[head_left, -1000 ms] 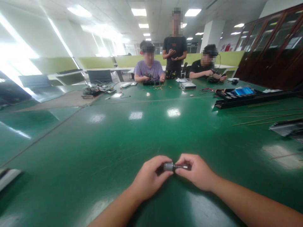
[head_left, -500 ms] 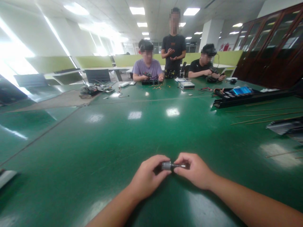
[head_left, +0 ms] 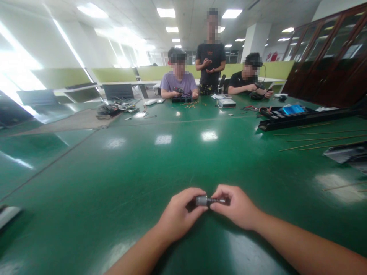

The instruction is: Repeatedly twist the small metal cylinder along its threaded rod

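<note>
A small grey metal cylinder with a thin, dark, ridged shaft [head_left: 202, 201] is held between my two hands, low in the middle of the view. It lies level, just above or against the green tabletop; I cannot tell which. My left hand [head_left: 182, 212] grips the thick grey body between thumb and fingers. From the other side, my right hand [head_left: 233, 206] pinches the shaft end with thumb and index finger. The shaft's bright tip shows beside the right thumb, while the cylinder's left end is partly hidden in my left palm.
The green table [head_left: 137, 160] stretches far forward. Thin rods [head_left: 321, 139] and black rails [head_left: 304, 118] lie at right. A pile of electronic parts [head_left: 114, 109] sits far left, a white object [head_left: 8, 215] at the near left edge. Two people sit across the table; another person [head_left: 210, 63] stands.
My hands and the part stay almost where they were, with the same hold. The part's shaft looks slightly turned in my right fingers.
</note>
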`<control>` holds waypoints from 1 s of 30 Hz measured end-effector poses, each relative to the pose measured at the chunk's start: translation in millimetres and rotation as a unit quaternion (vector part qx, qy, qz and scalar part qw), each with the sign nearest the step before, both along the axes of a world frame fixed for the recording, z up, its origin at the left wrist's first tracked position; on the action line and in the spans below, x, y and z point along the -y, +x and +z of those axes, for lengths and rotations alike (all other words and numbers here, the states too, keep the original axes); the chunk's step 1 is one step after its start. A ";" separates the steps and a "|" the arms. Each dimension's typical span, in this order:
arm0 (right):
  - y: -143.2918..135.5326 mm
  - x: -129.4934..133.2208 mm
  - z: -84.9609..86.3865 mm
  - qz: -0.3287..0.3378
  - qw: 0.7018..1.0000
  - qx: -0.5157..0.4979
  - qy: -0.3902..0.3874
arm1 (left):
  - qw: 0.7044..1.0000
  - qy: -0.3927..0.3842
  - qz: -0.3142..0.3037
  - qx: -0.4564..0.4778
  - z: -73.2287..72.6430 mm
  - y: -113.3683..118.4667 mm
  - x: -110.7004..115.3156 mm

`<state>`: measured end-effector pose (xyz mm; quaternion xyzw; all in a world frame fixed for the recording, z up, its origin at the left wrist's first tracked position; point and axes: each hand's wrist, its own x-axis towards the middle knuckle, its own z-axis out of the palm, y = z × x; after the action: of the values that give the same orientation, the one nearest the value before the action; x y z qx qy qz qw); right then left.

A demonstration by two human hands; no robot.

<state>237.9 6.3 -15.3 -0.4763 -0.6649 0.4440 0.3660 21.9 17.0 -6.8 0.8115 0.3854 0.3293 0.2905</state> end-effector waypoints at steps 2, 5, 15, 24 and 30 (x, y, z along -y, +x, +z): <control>0.4 0.2 -0.3 -0.001 1.000 -0.001 -0.004 | 1.000 0.000 0.000 0.001 -0.4 -0.3 0.0; 1.1 0.4 -0.6 0.000 1.000 0.002 -0.005 | 1.000 0.002 0.001 0.003 -0.5 -1.0 0.1; 1.7 1.0 -1.7 -0.003 1.000 0.002 0.005 | 1.000 0.008 0.007 0.013 0.7 0.4 0.7; 1.8 1.8 -1.5 -0.005 1.000 -0.003 0.004 | 1.000 0.014 0.004 0.016 -0.7 -0.1 -0.3; 1.3 1.0 -2.6 -0.017 1.000 0.006 0.014 | 1.000 0.016 0.016 0.011 -1.5 -0.5 -1.2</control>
<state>239.2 5.3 -17.9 -0.4851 -0.6652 0.4257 0.3755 21.4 18.2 -8.3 0.8061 0.3895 0.3495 0.2763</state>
